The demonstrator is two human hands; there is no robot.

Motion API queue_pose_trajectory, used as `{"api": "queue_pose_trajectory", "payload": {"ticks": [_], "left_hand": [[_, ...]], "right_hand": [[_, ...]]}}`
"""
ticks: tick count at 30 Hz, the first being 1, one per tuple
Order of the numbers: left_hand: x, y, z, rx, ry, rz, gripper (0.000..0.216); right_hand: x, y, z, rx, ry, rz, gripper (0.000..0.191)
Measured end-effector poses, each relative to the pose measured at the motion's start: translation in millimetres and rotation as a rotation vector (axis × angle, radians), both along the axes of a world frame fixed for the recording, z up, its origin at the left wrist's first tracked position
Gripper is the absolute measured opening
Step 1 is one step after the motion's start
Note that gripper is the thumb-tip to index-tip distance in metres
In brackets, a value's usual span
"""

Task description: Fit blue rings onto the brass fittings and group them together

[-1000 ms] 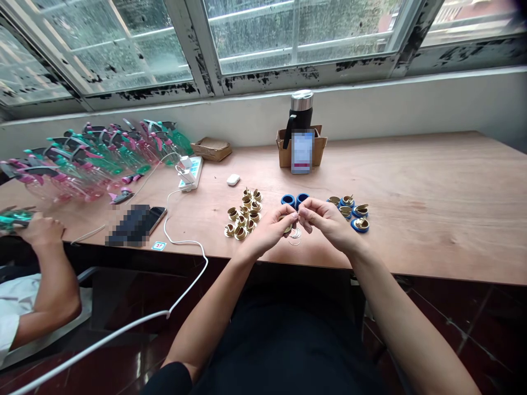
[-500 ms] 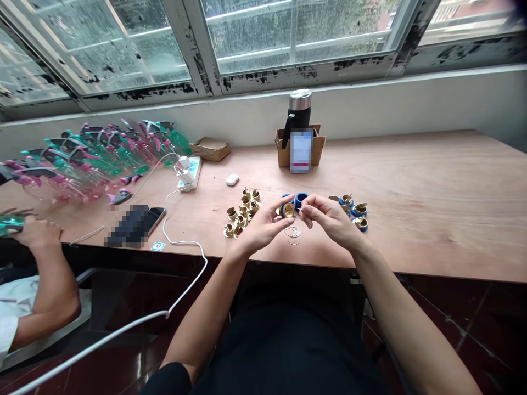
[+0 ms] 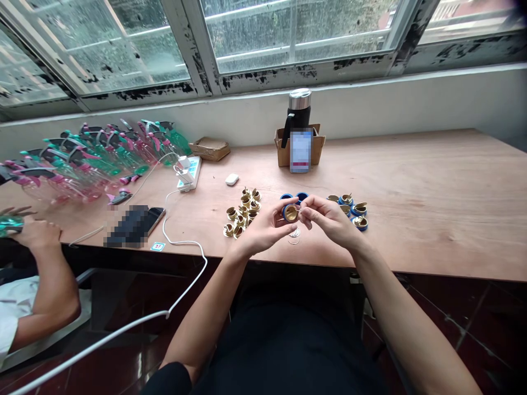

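Fingers of the left hand clamp a blue-ringed brass cap, now raised above the near edge of the desk, where the right hand, fingers pinched together, has closed in against it.

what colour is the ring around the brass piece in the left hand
Blue ring, pinched in the left hand; the head view shows it best.

Daylit peeling-framed windows above a wooden table.

left hand: I see it raised, palm turned toward the other hand, thumb and fingers curled into a pinch | right hand: just beside it, fingertips pinched, close against the left's | forearms: bare, converging ahead of me, wrists slightly bent
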State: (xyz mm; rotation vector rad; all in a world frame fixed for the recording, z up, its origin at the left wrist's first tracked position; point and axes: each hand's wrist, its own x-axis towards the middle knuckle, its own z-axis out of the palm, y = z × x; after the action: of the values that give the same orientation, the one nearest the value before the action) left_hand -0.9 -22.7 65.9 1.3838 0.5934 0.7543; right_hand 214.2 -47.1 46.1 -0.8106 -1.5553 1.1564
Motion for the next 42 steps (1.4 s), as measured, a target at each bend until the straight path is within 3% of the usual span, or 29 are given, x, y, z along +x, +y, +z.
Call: {"api": "queue_pose_trajectory", "payload": {"ticks": [12, 19, 30, 37, 42], "left_hand": [[3.1, -0.7, 6.2, 0.176, 0.095, 0.082, 0.048], [1.2, 0.7, 5.6, 0.218, 0.075, 0.12, 0.049], [1.5, -6.0, 15.9, 0.296, -0.036, 0.131, 0.033], [2.5, -11.3, 19.5, 0.356, -0.08, 0.117, 0.026], [4.3, -7.3, 12.9, 0.444, -0.153, 0.091, 0.022]], "right_hand": [[-2.3, -2.4, 0.2, 0.058, -0.12, -0.105, 0.032], [-10.7, -8.9, 7.4, 0.294, -0.35, -0.242, 0.027], [-13.9, -18.6, 17.0, 0.631, -0.543, -0.308, 0.012], [-16.4, -22.7, 19.6, 0.775, -0.581, -0.351, 0.011], [-18.0, -22.7, 17.8, 0.934, -0.604, -0.41, 0.01]]}}
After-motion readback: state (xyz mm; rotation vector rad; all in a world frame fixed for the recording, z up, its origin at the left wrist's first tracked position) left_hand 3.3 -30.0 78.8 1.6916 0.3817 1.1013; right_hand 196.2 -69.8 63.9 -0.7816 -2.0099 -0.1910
